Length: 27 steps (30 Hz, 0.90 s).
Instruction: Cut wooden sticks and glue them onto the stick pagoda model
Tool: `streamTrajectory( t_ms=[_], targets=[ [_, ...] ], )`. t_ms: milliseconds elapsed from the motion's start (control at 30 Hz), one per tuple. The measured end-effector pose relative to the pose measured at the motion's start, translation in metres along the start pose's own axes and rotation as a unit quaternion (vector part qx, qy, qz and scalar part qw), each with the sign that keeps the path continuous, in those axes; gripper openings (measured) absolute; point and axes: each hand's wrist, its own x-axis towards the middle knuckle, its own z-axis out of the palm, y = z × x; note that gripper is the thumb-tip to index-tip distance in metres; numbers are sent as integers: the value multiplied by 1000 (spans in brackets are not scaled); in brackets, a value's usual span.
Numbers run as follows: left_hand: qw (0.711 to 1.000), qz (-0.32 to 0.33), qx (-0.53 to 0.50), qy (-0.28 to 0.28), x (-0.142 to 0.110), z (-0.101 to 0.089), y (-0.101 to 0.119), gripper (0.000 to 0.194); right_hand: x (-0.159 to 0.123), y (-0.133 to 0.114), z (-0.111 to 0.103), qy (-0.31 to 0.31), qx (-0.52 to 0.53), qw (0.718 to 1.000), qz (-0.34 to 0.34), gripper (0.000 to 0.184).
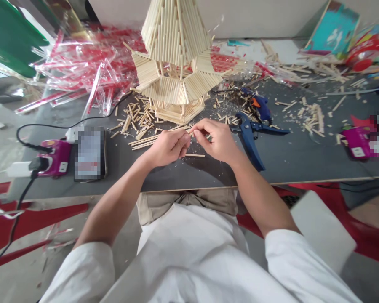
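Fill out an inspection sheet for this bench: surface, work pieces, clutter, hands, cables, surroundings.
Surface: dark grey tabletop, littered with pale wood scraps.
Work pieces: upright tiered pagoda model of pale wooden sticks; loose thin sticks beside the left hand.
Clutter: heaped red-and-clear plastic wrappers at left; blue hand cutter and blue-and-orange glue gun at right.
Hands: left hand and right hand, fingers bent, close together; anything held is too small to tell.
Cables: black cable curving across the left side by a purple socket block.
Surroundings: pale wall behind.
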Motion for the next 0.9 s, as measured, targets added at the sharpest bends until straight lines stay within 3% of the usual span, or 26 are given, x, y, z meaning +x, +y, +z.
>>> streamTrajectory(
  t_ms=[333, 433, 567, 900],
  targets=[
    [999, 4, -12, -31, 1, -1, 3, 43, -1, -1, 6, 8, -43, 999, -23, 19],
    [999, 4, -30, -33, 1, -3, 4, 44, -1, -1, 4, 36, -5, 999, 4, 22],
    [998, 0, -52, -35, 0, -5, 4, 45, 0, -5, -1, 17, 65, 997, 29, 23],
    [999, 9, -35, -17, 0, -3, 5, 46, 0, -11, -1, 27, 88, 994, 59, 23]
  ],
)
